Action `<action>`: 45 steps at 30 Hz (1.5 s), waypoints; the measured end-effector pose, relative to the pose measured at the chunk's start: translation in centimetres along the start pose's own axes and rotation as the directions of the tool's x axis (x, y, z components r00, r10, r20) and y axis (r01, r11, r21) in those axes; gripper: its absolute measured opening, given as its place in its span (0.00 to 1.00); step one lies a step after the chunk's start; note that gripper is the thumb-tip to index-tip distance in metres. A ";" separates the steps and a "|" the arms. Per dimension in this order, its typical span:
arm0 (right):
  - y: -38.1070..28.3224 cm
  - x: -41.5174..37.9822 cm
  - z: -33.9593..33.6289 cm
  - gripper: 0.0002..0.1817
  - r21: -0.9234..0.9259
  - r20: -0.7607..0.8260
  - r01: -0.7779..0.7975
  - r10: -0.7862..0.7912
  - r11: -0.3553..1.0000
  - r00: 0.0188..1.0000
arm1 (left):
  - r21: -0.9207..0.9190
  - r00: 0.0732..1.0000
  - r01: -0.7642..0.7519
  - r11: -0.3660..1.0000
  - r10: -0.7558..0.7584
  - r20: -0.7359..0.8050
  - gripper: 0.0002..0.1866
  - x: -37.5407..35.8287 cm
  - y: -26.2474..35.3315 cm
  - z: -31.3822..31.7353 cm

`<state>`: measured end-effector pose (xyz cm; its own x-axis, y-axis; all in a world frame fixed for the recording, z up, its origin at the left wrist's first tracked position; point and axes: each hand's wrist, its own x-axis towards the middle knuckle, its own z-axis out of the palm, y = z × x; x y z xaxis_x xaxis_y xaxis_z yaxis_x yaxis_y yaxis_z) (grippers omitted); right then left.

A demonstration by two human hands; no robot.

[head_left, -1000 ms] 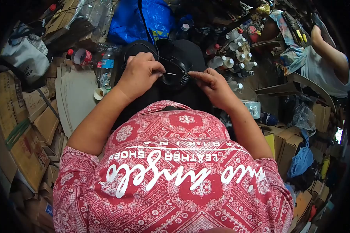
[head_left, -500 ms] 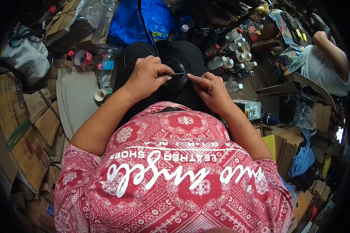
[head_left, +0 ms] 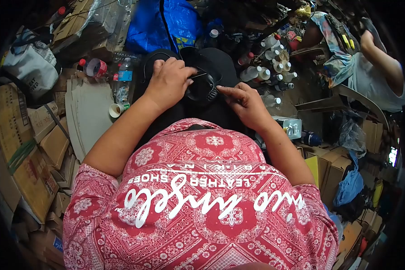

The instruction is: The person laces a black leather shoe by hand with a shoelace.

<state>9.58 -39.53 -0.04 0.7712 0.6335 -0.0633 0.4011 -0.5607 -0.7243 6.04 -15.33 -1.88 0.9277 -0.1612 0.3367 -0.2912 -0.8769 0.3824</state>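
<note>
A black shoe piece (head_left: 201,87) rests on dark cloth over my lap, just past my red patterned shirt. My left hand (head_left: 168,83) is closed, its fingertips pinching a thin needle (head_left: 198,73) at the upper left edge of the shoe piece. My right hand (head_left: 240,101) lies to the right of the piece, thumb and forefinger pinching its right edge. A black sole or strap part (head_left: 159,57) shows behind my left hand.
Several white glue bottles (head_left: 270,63) stand at the back right, with a blue bag (head_left: 166,20) behind the work. Cardboard boxes (head_left: 27,135), a plastic water bottle (head_left: 123,76) and a tape roll (head_left: 115,108) crowd the left. A metal can (head_left: 292,127) sits right; another person's arm (head_left: 382,58) is far right.
My left hand has lifted up and away from me with the needle, from beside the shoe piece to its top edge. My right hand has stayed nearly still on the right edge.
</note>
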 end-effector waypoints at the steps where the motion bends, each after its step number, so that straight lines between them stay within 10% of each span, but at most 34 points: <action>1: 0.0 -0.1 0.1 0.17 -0.008 0.002 -0.010 0.010 1.000 1.000 | 0.014 0.998 -0.009 1.000 0.008 0.069 0.07 0.0 -0.2 -0.3; 7: -0.5 -0.6 0.3 0.19 -0.198 -0.024 0.089 -0.096 0.976 0.995 | 0.117 0.994 0.079 0.990 -0.087 0.061 0.05 -0.5 -2.3 -3.7; 12: -0.7 -0.7 0.6 0.20 -0.301 -0.051 0.135 -0.157 0.944 0.986 | -0.143 0.996 0.025 0.989 -0.013 0.088 0.09 -1.6 -0.1 -3.6; 17: 0.2 -0.1 0.1 0.21 -0.033 0.022 -0.019 0.019 0.999 1.000 | -0.104 1.000 -0.004 0.995 0.006 0.020 0.09 -0.8 0.6 -1.2; 20: 0.9 0.6 -0.6 0.22 0.200 0.066 -0.052 0.039 0.978 0.997 | -0.391 0.997 0.042 0.920 -0.015 0.072 0.10 0.3 0.0 -0.5; 45: 3.3 3.8 -2.0 0.17 0.323 0.327 -0.137 0.025 0.936 0.945 | -0.466 0.964 0.097 0.880 0.033 0.265 0.09 1.5 -1.2 1.1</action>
<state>14.86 -40.03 -1.27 0.5766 0.7589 -0.3025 0.1103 -0.4392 -0.8916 8.08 -15.05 -2.78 0.9462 -0.3045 0.1097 -0.2747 -0.5761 0.7699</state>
